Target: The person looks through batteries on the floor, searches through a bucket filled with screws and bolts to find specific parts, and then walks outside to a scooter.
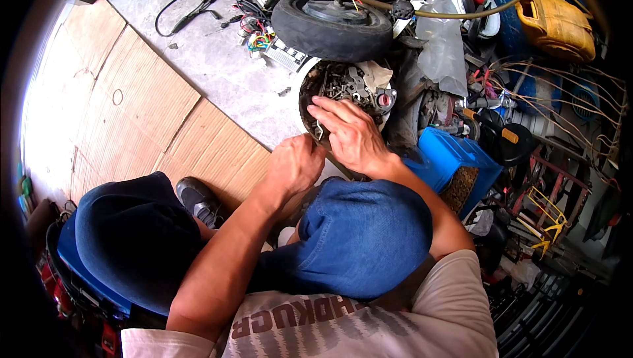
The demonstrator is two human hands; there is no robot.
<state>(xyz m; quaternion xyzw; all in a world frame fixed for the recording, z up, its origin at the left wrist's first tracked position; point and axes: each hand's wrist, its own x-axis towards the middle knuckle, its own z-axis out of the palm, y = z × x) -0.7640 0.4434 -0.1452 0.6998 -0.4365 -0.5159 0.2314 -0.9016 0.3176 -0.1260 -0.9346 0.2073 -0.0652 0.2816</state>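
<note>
Head view, the only view. Left hand (297, 163): clenched, fingers curled inward, knuckles up, at the near left edge of a white round tub (299, 97). Impossible to tell from this angle whether grasping the rim, a small part, or nothing; palm side hidden.

Right hand (353, 140): released, fingers extended and lying close together, pointing up and to the left across the near part of the tub. Fingertips above the metal parts (337, 83) inside; contact not distinguishable. Thumb and palm hidden beneath. Bright bent metal piece (320, 130) just below the fingers, near the left hand.

Tub location: on the floor (227, 84), directly ahead of the knees. Contents: loose, dark and grey hardware, mixed in a heap; brown scrap (376, 76) at the far right side, round metal fitting (384, 99) with a reddish centre just in front of the scrap.

Surroundings: black-tyred wheel (330, 25) just beyond the tub; blue bin (438, 144) to the right; flat cardboard (142, 117) to the left.
</note>
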